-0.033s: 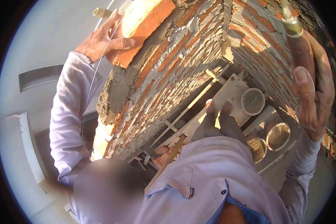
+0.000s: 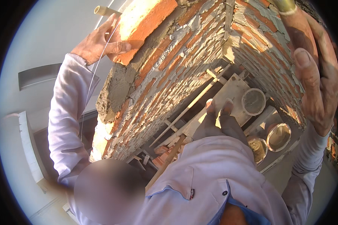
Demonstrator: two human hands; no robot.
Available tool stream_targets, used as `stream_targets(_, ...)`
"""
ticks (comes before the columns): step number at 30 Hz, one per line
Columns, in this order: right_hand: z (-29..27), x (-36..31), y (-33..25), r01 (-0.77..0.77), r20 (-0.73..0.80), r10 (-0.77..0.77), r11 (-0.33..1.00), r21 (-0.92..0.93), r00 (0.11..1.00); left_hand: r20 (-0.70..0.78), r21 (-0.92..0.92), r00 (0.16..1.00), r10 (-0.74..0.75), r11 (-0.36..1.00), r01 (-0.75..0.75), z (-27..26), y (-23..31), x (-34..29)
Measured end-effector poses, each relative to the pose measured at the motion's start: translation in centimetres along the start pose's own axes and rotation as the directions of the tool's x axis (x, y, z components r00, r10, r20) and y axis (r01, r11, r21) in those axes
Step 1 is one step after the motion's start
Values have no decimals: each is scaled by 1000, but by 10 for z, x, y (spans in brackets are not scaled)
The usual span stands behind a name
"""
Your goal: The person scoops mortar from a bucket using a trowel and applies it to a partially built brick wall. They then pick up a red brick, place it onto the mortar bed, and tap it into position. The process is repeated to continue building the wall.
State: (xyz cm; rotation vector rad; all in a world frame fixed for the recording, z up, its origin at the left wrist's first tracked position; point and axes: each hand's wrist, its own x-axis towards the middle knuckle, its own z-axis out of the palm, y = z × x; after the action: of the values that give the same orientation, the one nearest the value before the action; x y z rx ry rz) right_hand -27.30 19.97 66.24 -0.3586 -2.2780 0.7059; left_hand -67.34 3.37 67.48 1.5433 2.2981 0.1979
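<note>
My left hand (image 2: 92, 45) grips the end of an orange-red brick (image 2: 150, 23), its thumb on the near face and its fingers along the outer side. The brick lies on the top edge of the left brick wall (image 2: 157, 71), beside a lump of grey mortar (image 2: 114, 92). A thin white string (image 2: 97, 67) runs down past my left thumb. At the upper right, my right hand (image 2: 321, 80) is wrapped around the wooden handle (image 2: 302, 32) of what looks like a trowel. A metal ferrule shows at the handle's end; the blade is out of view.
A second brick wall (image 2: 263, 45) meets the left one in a corner. Below, my feet stand on a plank (image 2: 234, 88) beside a bucket of grey mix (image 2: 254, 102) and two more buckets (image 2: 279, 137). A bamboo pole (image 2: 191, 105) and loose bricks (image 2: 161, 157) lie nearby.
My right hand has risen slightly with the tool, so less of its metal end shows. My left hand has shifted a little up and left; the brick looks nearly unmoved.
</note>
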Motion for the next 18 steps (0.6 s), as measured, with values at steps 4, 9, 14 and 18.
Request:
stream_targets(4, 47, 70, -17, 317, 217, -295, 946, -69, 930, 28, -79, 993, -116, 990, 117, 0, -20, -41)
stream_targets(9, 55, 91, -39, 391, 324, -320, 901, -186, 890, -125, -10, 991, -37, 999, 36, 14, -3, -15)
stream_targets(14, 93, 101, -50, 459, 409, -401, 887, -51, 820, -40, -183, 948, -316, 935, 304, 15, 1, -59)
stream_targets(18, 86, 104, -56, 471, 411, -389, 874, -119, 825, -56, -37, 952, -301, 954, 299, 9, 17, -41)
